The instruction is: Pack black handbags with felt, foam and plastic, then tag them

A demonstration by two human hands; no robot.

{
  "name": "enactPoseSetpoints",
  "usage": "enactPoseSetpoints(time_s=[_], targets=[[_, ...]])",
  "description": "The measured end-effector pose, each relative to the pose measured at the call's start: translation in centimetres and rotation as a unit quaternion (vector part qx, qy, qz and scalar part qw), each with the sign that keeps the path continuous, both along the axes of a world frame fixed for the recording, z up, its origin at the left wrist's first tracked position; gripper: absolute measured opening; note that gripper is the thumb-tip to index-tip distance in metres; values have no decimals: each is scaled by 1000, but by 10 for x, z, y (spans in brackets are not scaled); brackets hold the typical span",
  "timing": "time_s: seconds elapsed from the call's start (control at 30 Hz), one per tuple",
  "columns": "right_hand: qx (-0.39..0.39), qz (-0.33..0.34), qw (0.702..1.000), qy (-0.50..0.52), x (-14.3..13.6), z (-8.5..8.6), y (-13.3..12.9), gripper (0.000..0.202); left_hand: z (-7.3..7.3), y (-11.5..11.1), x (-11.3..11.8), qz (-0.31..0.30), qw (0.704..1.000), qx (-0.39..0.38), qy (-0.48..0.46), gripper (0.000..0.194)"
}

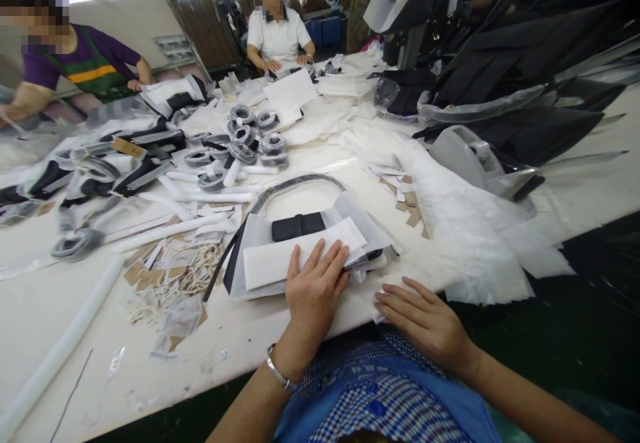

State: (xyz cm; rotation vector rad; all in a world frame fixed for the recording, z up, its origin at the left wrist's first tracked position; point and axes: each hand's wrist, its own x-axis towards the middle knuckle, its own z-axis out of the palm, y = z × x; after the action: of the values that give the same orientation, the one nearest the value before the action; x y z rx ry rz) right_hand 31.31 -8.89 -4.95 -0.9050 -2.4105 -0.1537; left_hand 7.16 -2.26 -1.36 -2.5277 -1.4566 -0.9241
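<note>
A black handbag point(235, 266) lies in front of me, mostly covered by thin white wrapping sheet, with its wrapped handle point(305, 180) arching toward the far side. Across the bag rests a white foam strip point(270, 264), and a black strap tab point(299, 227) shows just beyond it. My left hand point(317, 290) presses flat on the strip, fingers spread. At the table edge, my right hand point(425, 320) is stretched out, its fingertips by a small crumpled bit of white wrapping point(380, 313). Whether those fingers pinch it is unclear.
Tags with strings point(187, 273) lie left of the bag. Beyond are coiled wrapped straps point(243, 135) and white tubes point(215, 194). White foam sheets point(465, 243) and stacked black bags point(520, 123) fill the right. Two people point(280, 33) point(85, 63) work across the table.
</note>
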Motion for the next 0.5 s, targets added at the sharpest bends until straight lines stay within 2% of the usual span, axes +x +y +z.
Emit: enactPoseSetpoints(time_s=[0.3, 0.5], targets=[[13, 18, 999, 27, 1, 6, 2, 26, 0, 0, 0, 2, 1000, 3, 7, 38], [-7, 63, 997, 50, 1, 5, 9, 28, 1, 0, 0, 1, 1000, 0, 7, 39]])
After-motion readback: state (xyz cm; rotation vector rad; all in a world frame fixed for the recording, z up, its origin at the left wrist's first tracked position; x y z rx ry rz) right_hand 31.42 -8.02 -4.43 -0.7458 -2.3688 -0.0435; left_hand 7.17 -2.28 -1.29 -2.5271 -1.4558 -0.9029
